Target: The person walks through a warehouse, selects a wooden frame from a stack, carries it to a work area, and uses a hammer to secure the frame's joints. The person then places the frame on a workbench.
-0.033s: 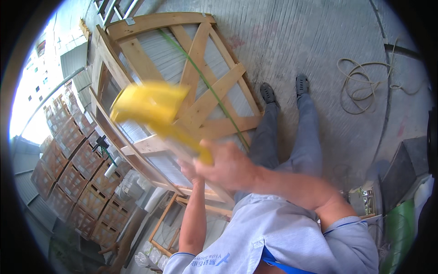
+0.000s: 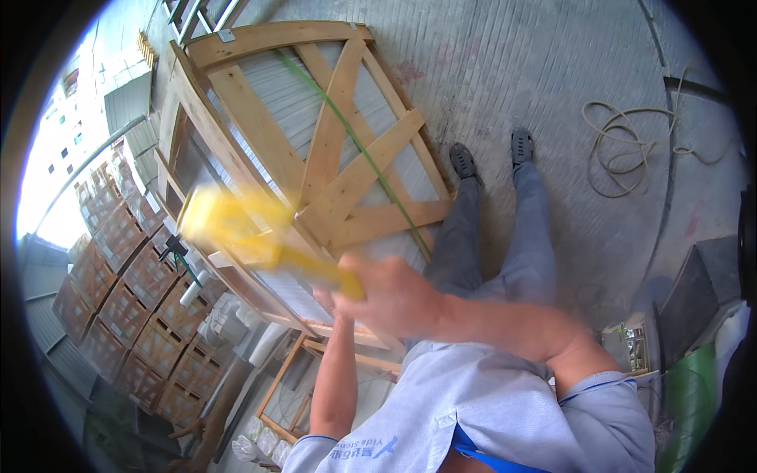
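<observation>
My right hand point(image 2: 393, 296) is closed round the handle of a yellow hammer-like tool point(image 2: 236, 225) with a broad, blocky head, smeared by motion. The head hangs over the top boards of a wooden crate point(image 2: 323, 150). Just beyond my right wrist, my left hand point(image 2: 325, 302) is raised by the crate's near edge, its fingers largely hidden behind the right hand. Whether it grips anything is hidden. Crossed planks form the crate's side, and a green strap point(image 2: 359, 142) runs diagonally over the pale slabs inside.
A smaller wooden frame point(image 2: 277, 422) stands at the lower left, near the crate. Stacked wooden crates point(image 2: 130, 315) rise farther left. A coiled hose point(image 2: 623, 150) lies on the ribbed concrete floor point(image 2: 473, 71) at right. Dark panels and a green roll point(image 2: 690, 402) stand at lower right.
The yellow tool's head has swung down and slightly left, toward the crate's boards. My right hand has dropped a little with it, covering more of the left hand.
</observation>
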Available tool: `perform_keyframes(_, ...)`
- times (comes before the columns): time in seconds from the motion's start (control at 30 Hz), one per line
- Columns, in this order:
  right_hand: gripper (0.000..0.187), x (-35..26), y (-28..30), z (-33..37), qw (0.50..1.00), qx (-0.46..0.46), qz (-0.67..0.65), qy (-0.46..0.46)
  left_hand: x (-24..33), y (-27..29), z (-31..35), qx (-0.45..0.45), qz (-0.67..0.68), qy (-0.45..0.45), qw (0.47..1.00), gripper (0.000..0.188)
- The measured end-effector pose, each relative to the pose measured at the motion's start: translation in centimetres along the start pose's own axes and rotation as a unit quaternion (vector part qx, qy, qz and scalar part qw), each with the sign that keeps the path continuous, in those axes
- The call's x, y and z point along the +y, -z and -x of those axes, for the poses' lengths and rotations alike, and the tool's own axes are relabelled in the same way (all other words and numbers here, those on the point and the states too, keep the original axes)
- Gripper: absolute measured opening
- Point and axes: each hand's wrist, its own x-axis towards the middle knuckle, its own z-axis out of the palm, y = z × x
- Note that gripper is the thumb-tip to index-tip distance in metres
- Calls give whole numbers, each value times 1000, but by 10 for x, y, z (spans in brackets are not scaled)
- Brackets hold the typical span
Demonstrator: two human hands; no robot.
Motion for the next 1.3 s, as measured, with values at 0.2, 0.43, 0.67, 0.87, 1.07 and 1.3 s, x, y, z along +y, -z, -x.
perform_keyframes(0.2,22,70,-23,7,960,-121,247,-60,-21,-5,-10,56,-112,-100,987,40)
perform_keyframes(0.43,25,84,-48,34,960,-112,176,-186,23,-11,7,63,-197,-98,973,46)
perform_keyframes(0.67,23,63,-11,47,947,22,-11,-319,39,-14,21,45,-1,-20,999,62)
perform_keyframes(0.87,9,23,33,29,859,180,-329,-347,23,-14,10,75,-61,-114,989,50)
perform_keyframes(1.07,2,8,36,47,814,359,-432,-148,20,-14,9,74,8,-100,992,36)
perform_keyframes(1.3,26,59,-73,79,848,87,-235,-467,21,-20,7,166,-172,-251,938,14)
